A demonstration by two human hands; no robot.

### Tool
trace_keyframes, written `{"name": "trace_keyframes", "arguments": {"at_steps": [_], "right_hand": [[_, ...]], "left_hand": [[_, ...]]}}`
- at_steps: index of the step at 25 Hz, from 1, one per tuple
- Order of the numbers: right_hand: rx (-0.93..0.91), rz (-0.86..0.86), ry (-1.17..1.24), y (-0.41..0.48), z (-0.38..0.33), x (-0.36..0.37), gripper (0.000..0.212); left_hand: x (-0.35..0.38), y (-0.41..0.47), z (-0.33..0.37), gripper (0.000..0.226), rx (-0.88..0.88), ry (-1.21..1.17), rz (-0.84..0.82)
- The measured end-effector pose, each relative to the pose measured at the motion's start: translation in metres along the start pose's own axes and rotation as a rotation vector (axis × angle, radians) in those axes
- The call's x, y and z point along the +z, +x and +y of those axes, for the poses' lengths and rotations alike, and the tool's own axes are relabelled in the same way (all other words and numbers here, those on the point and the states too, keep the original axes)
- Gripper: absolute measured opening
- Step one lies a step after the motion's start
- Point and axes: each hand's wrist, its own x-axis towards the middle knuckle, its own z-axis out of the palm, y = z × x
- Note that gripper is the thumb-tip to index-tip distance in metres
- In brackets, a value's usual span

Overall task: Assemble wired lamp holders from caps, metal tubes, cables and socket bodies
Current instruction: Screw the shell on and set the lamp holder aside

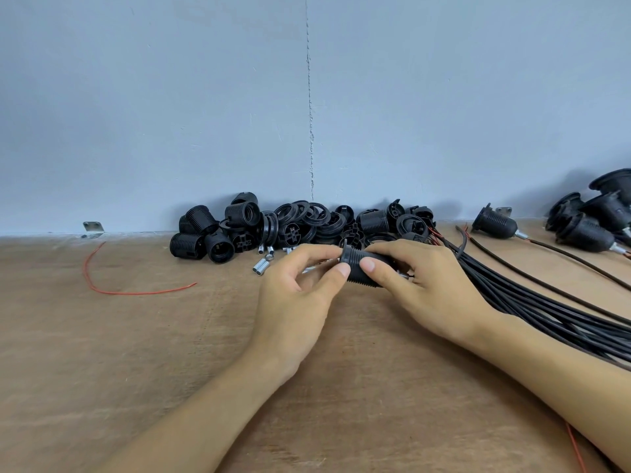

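Both the left hand (300,288) and the right hand (423,285) grip a black threaded lamp holder (363,268) near heaped socket bodies (218,230) on a wooden table (136,336).

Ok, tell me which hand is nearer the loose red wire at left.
Left. The left hand is right of the red wire; the right hand is farther right, across the socket body both grip.
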Motion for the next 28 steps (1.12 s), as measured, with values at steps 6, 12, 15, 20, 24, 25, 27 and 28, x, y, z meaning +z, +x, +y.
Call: {"name": "trace_keyframes", "arguments": {"at_steps": [6, 12, 15, 20, 24, 25, 27, 28], "right_hand": [[0.038, 0.036, 0.028, 0.0006, 0.0006, 0.001, 0.039], [0.036, 0.03, 0.022, -0.0001, 0.0016, 0.0008, 0.042], [0.034, 0.025, 0.023, -0.0002, 0.0016, 0.0003, 0.042], [0.037, -0.002, 0.006, -0.0002, 0.0001, -0.0005, 0.043], [0.037, -0.036, -0.029, -0.0003, -0.0019, -0.0022, 0.049], [0.032, -0.041, -0.029, -0.0008, -0.0024, -0.0022, 0.049], [0.031, -0.046, -0.022, -0.0014, -0.0036, -0.002, 0.05], [0.029, -0.047, -0.022, -0.0014, -0.004, -0.0019, 0.051]], "left_hand": [[0.002, -0.002, -0.0016, 0.026, -0.021, 0.064, -0.029], [-0.0039, -0.0004, -0.0058, 0.037, 0.081, 0.324, -0.066], [-0.0042, -0.0004, -0.007, 0.038, 0.1, 0.354, -0.067], [-0.0054, 0.0004, -0.0072, 0.024, 0.047, 0.33, -0.083], [-0.0044, 0.0025, -0.0023, 0.018, -0.077, 0.113, -0.073], [-0.0043, 0.0031, -0.0021, 0.024, -0.099, 0.078, -0.064], [-0.0048, 0.0039, -0.0014, 0.03, -0.146, 0.035, -0.038], [-0.0047, 0.0039, -0.0015, 0.028, -0.15, 0.016, -0.034]]}}
